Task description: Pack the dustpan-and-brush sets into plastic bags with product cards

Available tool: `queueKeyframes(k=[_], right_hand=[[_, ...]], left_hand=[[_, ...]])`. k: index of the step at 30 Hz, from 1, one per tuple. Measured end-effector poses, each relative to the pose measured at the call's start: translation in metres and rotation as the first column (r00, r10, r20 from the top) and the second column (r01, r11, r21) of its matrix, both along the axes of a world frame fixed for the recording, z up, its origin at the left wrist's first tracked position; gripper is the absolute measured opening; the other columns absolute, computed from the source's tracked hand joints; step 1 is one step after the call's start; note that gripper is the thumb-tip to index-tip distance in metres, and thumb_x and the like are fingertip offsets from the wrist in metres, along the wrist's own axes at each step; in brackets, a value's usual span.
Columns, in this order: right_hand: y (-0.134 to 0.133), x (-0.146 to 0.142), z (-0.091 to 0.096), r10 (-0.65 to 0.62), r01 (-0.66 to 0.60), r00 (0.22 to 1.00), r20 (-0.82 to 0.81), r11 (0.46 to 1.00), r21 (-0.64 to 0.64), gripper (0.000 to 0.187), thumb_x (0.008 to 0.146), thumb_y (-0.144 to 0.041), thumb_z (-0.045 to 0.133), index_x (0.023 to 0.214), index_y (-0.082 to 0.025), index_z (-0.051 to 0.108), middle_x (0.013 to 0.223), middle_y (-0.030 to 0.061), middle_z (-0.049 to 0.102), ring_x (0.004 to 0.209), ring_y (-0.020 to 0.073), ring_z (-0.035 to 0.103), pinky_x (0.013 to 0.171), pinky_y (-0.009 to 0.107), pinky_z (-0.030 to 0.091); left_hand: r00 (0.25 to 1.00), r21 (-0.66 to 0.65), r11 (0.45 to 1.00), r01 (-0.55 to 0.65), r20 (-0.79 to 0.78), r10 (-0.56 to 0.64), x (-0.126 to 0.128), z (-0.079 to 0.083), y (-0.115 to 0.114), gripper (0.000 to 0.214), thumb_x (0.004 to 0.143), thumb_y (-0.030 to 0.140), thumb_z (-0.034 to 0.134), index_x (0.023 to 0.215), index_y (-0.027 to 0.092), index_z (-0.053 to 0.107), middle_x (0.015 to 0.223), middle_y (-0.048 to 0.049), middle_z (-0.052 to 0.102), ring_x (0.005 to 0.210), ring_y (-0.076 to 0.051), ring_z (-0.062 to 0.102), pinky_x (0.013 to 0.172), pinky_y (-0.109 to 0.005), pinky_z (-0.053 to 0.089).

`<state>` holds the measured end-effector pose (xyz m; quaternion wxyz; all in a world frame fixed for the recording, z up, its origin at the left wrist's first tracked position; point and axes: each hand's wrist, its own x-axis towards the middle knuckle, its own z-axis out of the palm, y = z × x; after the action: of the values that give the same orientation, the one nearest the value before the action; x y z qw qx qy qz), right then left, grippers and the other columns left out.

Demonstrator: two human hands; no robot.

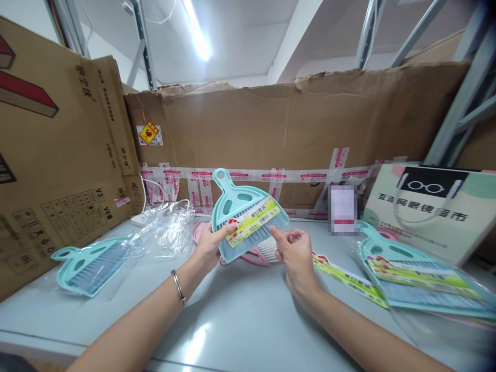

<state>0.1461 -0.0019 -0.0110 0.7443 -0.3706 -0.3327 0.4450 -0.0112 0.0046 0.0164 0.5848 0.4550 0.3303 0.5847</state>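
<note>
The card [253,222] on the held dustpan [229,190] bears Chinese characters ending in 套装. Left of that dustpan, the box [70,150] is printed V3 and V6; behind the dustpan, the carton [248,129] wears a red-and-yellow fragile sign [149,133]; to the dustpan's right, the bag [432,204] includes 眼镜超市.

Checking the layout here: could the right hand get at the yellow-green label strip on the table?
Likely yes: the label strip lies just beside the right hand, and nothing visible blocks the way.

Smooth plastic dustpan [234,201], glossy label [253,221], matt cardboard box [263,126], shiny metal bracelet [177,286]
</note>
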Motion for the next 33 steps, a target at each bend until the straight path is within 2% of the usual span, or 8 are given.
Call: queueKeyframes(k=[6, 11, 13, 15, 17, 19, 28, 33], right_hand=[[-0.011, -0.007, 0.006, 0.458, -0.481, 0.861, -0.22, 0.875, -0.06, 0.045, 0.061, -0.035, 0.075, 0.098, -0.025, 0.052, 0.096, -0.0002, 0.067, 0.081, 0.0168, 0.063, 0.067, 0.031, 0.053], [-0.01, -0.003, 0.004, 0.418, -0.457, 0.868, -0.269, 0.884, -0.101, 0.041, 0.064, -0.028, 0.074, 0.1, -0.018, 0.058, 0.083, 0.0054, 0.071, 0.071, 0.0218, 0.067, 0.064, 0.039, 0.055], [-0.008, -0.001, 0.003, 0.397, -0.44, 0.877, -0.271, 0.89, -0.122, 0.036, 0.065, -0.026, 0.073, 0.097, -0.016, 0.059, 0.079, 0.0065, 0.071, 0.066, 0.0229, 0.067, 0.061, 0.04, 0.056], [-0.006, 0.0, 0.003, 0.385, -0.431, 0.881, -0.273, 0.893, -0.13, 0.033, 0.065, -0.025, 0.072, 0.095, -0.016, 0.06, 0.078, 0.0068, 0.072, 0.066, 0.0235, 0.067, 0.061, 0.041, 0.056], [-0.006, 0.0, 0.003, 0.38, -0.427, 0.883, -0.276, 0.894, -0.134, 0.032, 0.065, -0.023, 0.072, 0.094, -0.015, 0.061, 0.077, 0.007, 0.072, 0.068, 0.024, 0.068, 0.062, 0.041, 0.057], [-0.007, -0.001, 0.003, 0.373, -0.421, 0.886, -0.275, 0.896, -0.14, 0.032, 0.065, -0.021, 0.072, 0.094, -0.015, 0.061, 0.078, 0.0071, 0.072, 0.072, 0.0242, 0.068, 0.063, 0.04, 0.057], [-0.012, -0.003, 0.001, 0.439, -0.478, 0.873, -0.214, 0.857, -0.193, 0.028, 0.058, -0.021, 0.076, 0.083, -0.014, 0.064, 0.075, 0.0049, 0.072, 0.068, 0.02, 0.067, 0.064, 0.032, 0.057], [-0.017, -0.007, -0.003, 0.497, -0.511, 0.859, -0.122, 0.822, -0.253, 0.03, 0.058, -0.026, 0.076, 0.083, -0.014, 0.065, 0.074, 0.0056, 0.071, 0.064, 0.0191, 0.067, 0.06, 0.03, 0.055]], left_hand=[[0.999, 0.03, 0.999, 0.042, -0.028, -0.041, 0.007, -0.002, -0.004, 0.04, 0.064, 0.027, 0.074, 0.099, 0.014, 0.058, 0.094, -0.0103, 0.068, 0.08, -0.023, 0.066, 0.071, -0.036, 0.054], [0.872, 0.195, 0.98, 0.039, -0.485, 0.062, -0.012, 0.002, 0.012, 0.041, 0.077, 0.045, 0.056, 0.106, 0.015, 0.057, 0.105, -0.012, 0.064, 0.092, -0.023, 0.062, 0.079, -0.036, 0.05], [0.621, 0.455, 0.881, -0.127, -0.656, 0.429, -0.039, 0.008, 0.023, 0.045, 0.08, 0.047, 0.051, 0.112, 0.015, 0.054, 0.114, -0.0129, 0.059, 0.104, -0.024, 0.055, 0.089, -0.038, 0.043], [0.108, 0.645, 0.707, -0.292, -0.712, 0.694, -0.072, 0.012, 0.033, 0.05, 0.08, 0.046, 0.051, 0.114, 0.011, 0.052, 0.118, -0.019, 0.055, 0.112, -0.031, 0.047, 0.093, -0.045, 0.037], [-0.338, 0.689, 0.626, -0.365, -0.724, 0.601, -0.104, 0.01, 0.04, 0.051, 0.077, 0.042, 0.055, 0.114, 0.007, 0.052, 0.12, -0.0247, 0.05, 0.114, -0.039, 0.042, 0.09, -0.052, 0.035], [-0.498, 0.607, 0.678, -0.415, -0.775, 0.389, -0.128, 0.005, 0.045, 0.043, 0.074, 0.031, 0.058, 0.108, 0.005, 0.056, 0.116, -0.0264, 0.052, 0.111, -0.04, 0.045, 0.085, -0.05, 0.038], [-0.482, 0.702, 0.661, -0.263, -0.69, 0.541, -0.108, 0.019, 0.037, 0.025, 0.083, 0.018, 0.038, 0.088, 0.014, 0.062, 0.094, -0.0141, 0.061, 0.087, -0.025, 0.058, 0.069, -0.032, 0.043], [-0.194, 0.846, 0.533, -0.003, -0.523, 0.83, -0.058, 0.019, 0.023, 0.02, 0.086, 0.019, 0.039, 0.081, 0.016, 0.059, 0.081, -0.0059, 0.058, 0.073, -0.016, 0.055, 0.068, -0.027, 0.043]])
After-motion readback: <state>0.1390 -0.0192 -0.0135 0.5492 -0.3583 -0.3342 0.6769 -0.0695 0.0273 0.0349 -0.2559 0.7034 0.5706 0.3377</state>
